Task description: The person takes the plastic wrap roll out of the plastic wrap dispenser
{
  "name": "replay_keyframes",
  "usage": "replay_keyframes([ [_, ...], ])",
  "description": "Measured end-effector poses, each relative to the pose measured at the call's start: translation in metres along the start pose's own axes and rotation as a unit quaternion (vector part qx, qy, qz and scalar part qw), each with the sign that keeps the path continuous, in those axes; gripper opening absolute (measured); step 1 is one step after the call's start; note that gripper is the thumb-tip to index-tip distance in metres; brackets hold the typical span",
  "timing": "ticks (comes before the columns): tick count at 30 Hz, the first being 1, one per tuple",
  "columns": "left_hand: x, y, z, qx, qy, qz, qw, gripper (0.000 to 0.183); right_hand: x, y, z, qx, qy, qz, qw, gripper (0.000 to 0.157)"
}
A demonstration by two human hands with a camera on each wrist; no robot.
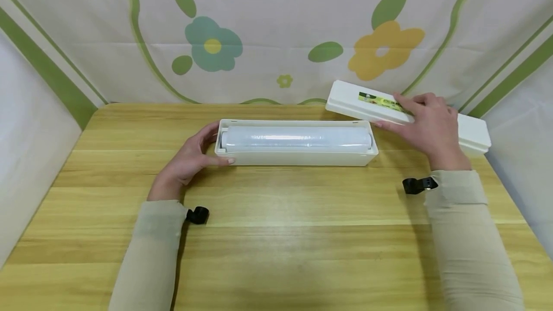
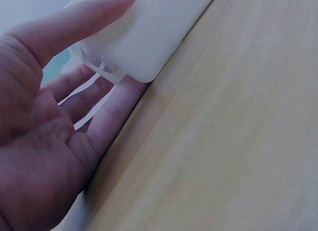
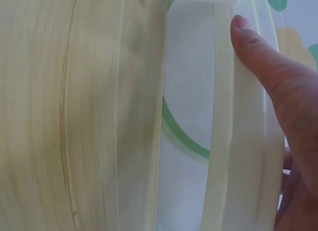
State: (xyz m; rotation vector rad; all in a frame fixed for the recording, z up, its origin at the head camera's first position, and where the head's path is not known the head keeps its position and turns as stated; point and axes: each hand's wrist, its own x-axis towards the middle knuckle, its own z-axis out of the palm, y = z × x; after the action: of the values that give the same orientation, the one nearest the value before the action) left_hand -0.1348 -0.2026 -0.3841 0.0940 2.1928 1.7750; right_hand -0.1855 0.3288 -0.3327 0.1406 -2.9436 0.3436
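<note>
A long white box (image 1: 294, 159) lies on the table with its top off, and a roll of cling film (image 1: 298, 138) rests inside it. At the box's left end my left hand (image 1: 190, 160) holds it, thumb along the front wall and fingers around the far side. The left wrist view shows that thumb (image 2: 94, 20) on the box wall (image 2: 154, 32). My right hand (image 1: 432, 126) grips a long white lid (image 1: 473, 131) with a green and yellow label (image 1: 380, 101). The lid is slanted, above the table's back right part. In the right wrist view the thumb presses the lid's side (image 3: 243, 141).
The wooden table (image 1: 281, 234) extends toward me in front of the box. Behind its back edge hangs a white curtain (image 1: 259, 28) with flower prints. Black wrist cameras sit on both sleeves.
</note>
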Motion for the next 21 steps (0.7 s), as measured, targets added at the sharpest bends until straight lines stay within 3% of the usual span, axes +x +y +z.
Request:
replay_keyframes([
  [7, 0.000, -0.001, 0.001, -0.001, 0.001, 0.005, 1.0000, 0.105, 0.007, 0.006, 0.008, 0.013, -0.036, -0.026, 0.999, 0.091],
  [13, 0.000, -0.003, 0.001, -0.002, 0.001, 0.012, 0.9999, 0.103, 0.007, 0.000, 0.025, 0.032, -0.057, -0.046, 0.997, 0.077],
  [21, 0.000, -0.005, -0.001, 0.004, -0.001, 0.007, 1.0000, 0.105, 0.009, -0.008, 0.035, 0.034, -0.098, -0.045, 0.994, 0.074],
])
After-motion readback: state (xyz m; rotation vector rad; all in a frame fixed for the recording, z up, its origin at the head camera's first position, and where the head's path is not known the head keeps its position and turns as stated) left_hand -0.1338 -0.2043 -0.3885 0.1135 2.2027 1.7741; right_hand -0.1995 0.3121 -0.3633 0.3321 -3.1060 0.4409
